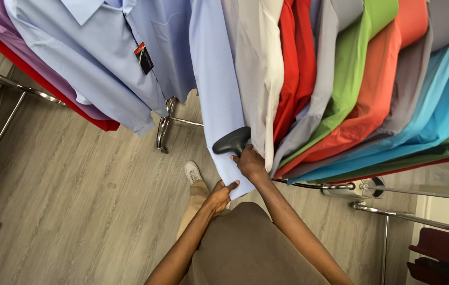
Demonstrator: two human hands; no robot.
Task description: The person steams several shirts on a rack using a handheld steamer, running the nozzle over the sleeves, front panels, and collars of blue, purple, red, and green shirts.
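Head view: right hand grips steamer head, left hand seemingly pinches blue shirt over grey wood floor.

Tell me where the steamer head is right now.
In the head view, the dark steamer head sits near the centre, held by the right hand against the light blue shirt, whose hem the left hand pinches just below.
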